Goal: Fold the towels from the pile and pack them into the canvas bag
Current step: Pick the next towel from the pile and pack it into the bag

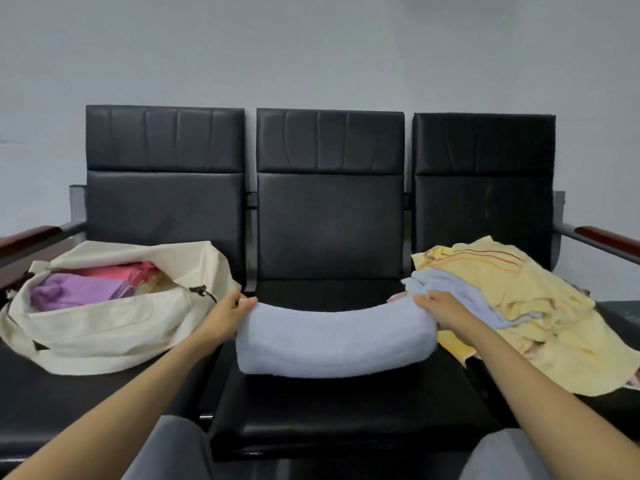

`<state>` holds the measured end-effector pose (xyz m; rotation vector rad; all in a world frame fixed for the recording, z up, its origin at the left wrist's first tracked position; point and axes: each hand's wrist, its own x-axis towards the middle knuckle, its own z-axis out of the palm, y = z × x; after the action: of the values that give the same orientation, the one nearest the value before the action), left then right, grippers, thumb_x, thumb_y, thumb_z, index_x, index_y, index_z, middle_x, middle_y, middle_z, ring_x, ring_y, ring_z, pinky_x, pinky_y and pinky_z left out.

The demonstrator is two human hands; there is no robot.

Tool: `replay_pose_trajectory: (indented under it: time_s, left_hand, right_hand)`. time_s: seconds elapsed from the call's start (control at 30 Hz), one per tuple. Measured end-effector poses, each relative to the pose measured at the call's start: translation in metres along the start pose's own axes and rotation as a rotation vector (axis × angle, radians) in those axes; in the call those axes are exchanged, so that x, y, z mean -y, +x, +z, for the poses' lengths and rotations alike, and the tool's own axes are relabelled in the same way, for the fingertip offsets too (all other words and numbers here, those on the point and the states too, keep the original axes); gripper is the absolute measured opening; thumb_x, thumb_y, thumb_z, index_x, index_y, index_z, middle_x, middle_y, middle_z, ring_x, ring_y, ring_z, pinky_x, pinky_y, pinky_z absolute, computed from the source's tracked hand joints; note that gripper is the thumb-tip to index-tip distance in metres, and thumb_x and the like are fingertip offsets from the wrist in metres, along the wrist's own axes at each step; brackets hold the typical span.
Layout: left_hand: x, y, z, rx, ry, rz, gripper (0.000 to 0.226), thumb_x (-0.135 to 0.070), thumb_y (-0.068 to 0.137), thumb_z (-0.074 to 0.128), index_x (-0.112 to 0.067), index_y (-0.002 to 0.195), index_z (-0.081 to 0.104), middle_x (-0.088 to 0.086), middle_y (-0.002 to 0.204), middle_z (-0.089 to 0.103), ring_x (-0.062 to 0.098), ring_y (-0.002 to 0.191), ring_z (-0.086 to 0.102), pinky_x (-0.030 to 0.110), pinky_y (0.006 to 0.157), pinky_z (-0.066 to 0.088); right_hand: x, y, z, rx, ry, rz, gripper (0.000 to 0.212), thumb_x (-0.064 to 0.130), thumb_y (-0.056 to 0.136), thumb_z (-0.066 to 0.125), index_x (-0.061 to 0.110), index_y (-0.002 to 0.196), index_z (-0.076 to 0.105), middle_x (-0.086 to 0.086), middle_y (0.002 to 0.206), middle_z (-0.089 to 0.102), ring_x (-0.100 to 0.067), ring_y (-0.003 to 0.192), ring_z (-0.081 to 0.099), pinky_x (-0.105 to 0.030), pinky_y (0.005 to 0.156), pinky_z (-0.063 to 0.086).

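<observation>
Fingers [246, 302] of left hand [228, 310] pinch far-left corner of pale blue towel [336, 341]; right hand [441, 308] fingers curled over far-right corner, thumb hidden; towel folded thick, bowed, lying on middle seat [346, 417] between canvas bag [104, 330] and pile [526, 306]; bag contents partly hidden.

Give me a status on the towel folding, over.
Status: left hand and right hand grip the far corners of the folded blue towel. Open bag at left, partly filled. Unfolded pile at right. Nothing blocking the bag.
</observation>
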<state>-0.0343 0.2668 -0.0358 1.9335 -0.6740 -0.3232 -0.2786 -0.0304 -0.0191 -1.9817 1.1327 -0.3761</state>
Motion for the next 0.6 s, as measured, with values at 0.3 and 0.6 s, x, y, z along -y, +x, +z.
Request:
replay_pose_trajectory:
  time_s: [0.3, 0.6]
  left_hand:
    - [0.041, 0.014, 0.033, 0.158, 0.071, -0.231, 0.023, -0.032, 0.099, 0.049, -0.012, 0.089, 0.049, 0.009, 0.092, 0.057, 0.021, 0.08, 0.06, 0.036, 0.061, 0.055]
    - [0.055, 0.072, 0.044, -0.016, 0.042, -0.185, 0.024, -0.025, 0.099, 0.05, -0.01, 0.081, 0.047, 0.005, 0.071, 0.048, 0.017, 0.057, 0.046, 0.024, 0.047, 0.035]
  right_hand:
    - [-0.053, 0.011, 0.023, 0.217, -0.022, 0.105, 0.027, 0.027, 0.102, 0.04, 0.014, 0.115, 0.059, -0.005, 0.097, 0.064, -0.02, 0.088, 0.061, -0.032, 0.069, 0.052]
    - [-0.031, 0.059, 0.043, 0.057, -0.018, 0.051, 0.036, 0.032, 0.101, 0.042, 0.011, 0.127, 0.055, -0.005, 0.115, 0.06, -0.022, 0.101, 0.056, -0.032, 0.08, 0.049]
